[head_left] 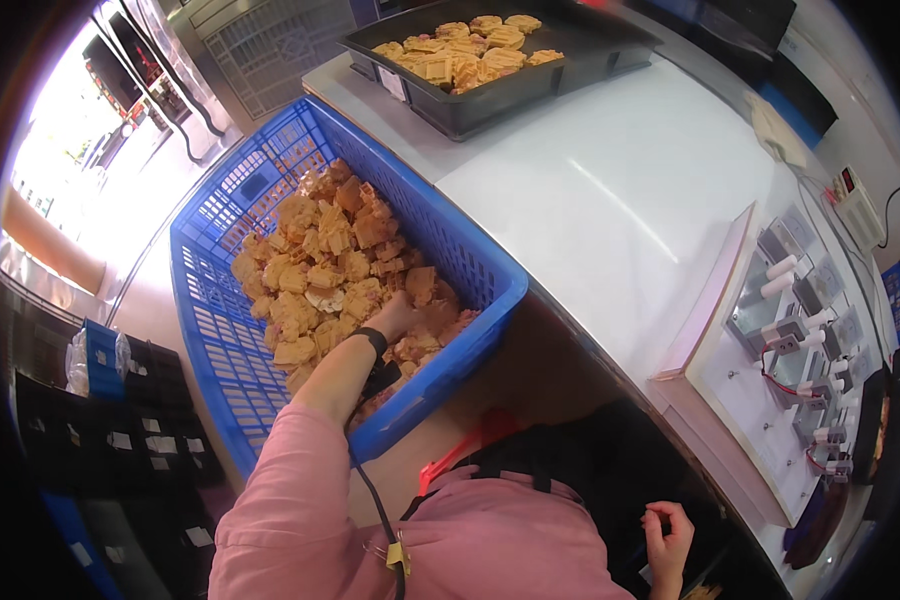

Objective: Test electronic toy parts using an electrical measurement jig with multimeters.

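A blue plastic basket (450,225) with slotted walls stands at the left, heaped with tan and reddish-brown blocky pieces (315,235). I cannot tell what these pieces are. My left hand (400,316) reaches down into the near right part of the heap, a black band round its wrist. Its fingers are hidden among the pieces, so I cannot see what they grip. Low in the view, beside the table's near edge, my right hand (669,540) hangs apart from the basket. Its fingers are curled in, and nothing shows in them.
A white table (580,170) runs along the basket's right side. At its far end stands a black tray (460,115) with several similar tan pieces. A white-topped fixture (720,390) with clamps and wires sits at the right. Dark bins (140,420) are at the lower left.
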Demonstrator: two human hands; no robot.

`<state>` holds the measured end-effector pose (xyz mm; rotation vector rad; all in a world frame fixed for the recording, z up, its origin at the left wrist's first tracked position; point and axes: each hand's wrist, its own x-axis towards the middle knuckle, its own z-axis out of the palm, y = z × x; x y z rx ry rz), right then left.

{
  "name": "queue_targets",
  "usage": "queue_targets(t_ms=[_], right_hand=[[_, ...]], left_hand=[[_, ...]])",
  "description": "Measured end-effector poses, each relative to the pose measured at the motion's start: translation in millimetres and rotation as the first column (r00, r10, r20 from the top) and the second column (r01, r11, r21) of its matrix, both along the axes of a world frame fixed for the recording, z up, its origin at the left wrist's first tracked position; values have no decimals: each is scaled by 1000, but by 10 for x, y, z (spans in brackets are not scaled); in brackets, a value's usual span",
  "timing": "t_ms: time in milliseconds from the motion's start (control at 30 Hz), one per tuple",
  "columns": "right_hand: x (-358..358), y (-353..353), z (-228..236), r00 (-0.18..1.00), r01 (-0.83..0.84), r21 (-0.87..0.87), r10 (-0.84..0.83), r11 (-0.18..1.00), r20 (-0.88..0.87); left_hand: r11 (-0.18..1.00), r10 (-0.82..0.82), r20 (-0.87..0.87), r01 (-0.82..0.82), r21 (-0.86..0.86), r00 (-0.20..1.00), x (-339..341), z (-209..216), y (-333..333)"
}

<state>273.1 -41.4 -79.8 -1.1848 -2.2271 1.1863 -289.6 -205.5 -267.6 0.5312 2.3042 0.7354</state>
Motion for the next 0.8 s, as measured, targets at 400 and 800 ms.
queue_targets(t_ms=[400,800], right_hand=[[-16,192,120,994,24,-87,-33,996,-101],[-624,413,736,898,-333,34,328,942,-295]], left_hand=[[993,32,3,-31,-114,999,-164,1070,-133],[450,-375,629,-459,766,681,918,3310,227]])
